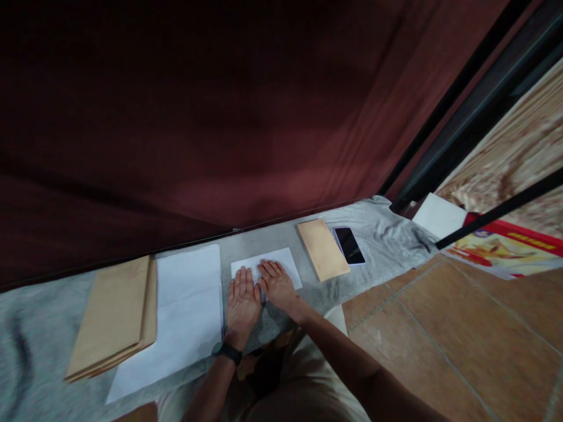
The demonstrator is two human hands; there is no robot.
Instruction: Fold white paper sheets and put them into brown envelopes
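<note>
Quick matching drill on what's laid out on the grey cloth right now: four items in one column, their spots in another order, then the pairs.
Things:
1. folded white sheet
2. phone
3. stack of brown envelopes
4. single brown envelope

Places:
A. far left on the grey cloth
B. under the left hand and right hand
C. just right of the single brown envelope
D. between the folded sheet and the phone

Pairs: 1-B, 2-C, 3-A, 4-D

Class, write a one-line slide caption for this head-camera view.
Both hands, left hand and right hand, press flat on a small white paper on a grey cloth.
</note>
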